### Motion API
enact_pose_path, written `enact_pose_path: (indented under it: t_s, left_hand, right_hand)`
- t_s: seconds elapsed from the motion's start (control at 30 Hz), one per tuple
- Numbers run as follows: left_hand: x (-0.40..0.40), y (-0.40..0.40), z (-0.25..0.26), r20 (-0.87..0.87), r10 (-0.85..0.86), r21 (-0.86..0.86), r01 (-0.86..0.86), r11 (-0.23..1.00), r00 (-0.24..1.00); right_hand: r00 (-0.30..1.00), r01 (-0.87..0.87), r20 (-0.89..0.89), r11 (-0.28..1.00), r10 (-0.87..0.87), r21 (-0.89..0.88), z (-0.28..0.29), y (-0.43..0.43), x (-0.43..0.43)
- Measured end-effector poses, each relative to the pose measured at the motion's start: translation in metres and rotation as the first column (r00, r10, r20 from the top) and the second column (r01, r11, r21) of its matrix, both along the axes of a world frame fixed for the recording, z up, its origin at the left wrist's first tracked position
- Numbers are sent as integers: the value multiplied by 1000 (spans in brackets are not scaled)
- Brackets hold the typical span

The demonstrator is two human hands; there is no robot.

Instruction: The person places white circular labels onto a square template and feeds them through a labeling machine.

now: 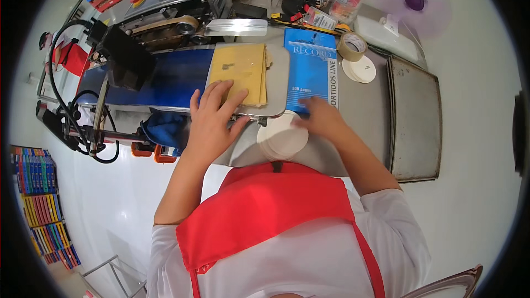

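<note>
My left hand [215, 109] rests with its fingers spread on the lower left edge of a stack of yellow paper sheets or envelopes [240, 70]. That stack lies at the end of a blue conveyor belt [178, 74], on its metal end plate. My right hand [321, 118], somewhat blurred, is over the lower edge of a blue record book [308, 74]; whether it grips anything does not show. Beside it, close to my red apron, lies a stack of white paper discs [283, 138].
Stacked metal trays [416, 120] stand at the right. Tape rolls [352, 46] and more white discs [364, 69] lie beyond the book. A black device on an arm [128, 58] overhangs the belt. A purple fan [414, 0] spins at the back. A person in red stands far left.
</note>
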State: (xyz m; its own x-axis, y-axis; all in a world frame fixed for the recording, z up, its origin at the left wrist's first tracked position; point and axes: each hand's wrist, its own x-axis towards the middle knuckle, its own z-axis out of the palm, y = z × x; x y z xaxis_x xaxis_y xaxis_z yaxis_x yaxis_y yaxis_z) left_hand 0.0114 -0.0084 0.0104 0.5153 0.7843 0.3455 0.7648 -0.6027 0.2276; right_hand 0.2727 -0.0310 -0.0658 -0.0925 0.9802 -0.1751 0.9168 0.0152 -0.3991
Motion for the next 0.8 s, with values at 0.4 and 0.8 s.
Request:
enact_pose_path:
  t_s: [0.4,0.8]
  left_hand:
    - [-5,0,-8,32,-31,-5,31,1000,999]
    - [-14,4,-13,146,-86,30,83,996,986]
  right_hand:
    - [914,42,-360,924,-190,-380,-38,3,14]
    - [673,220,-644,930,-363,-294,17,4,79]
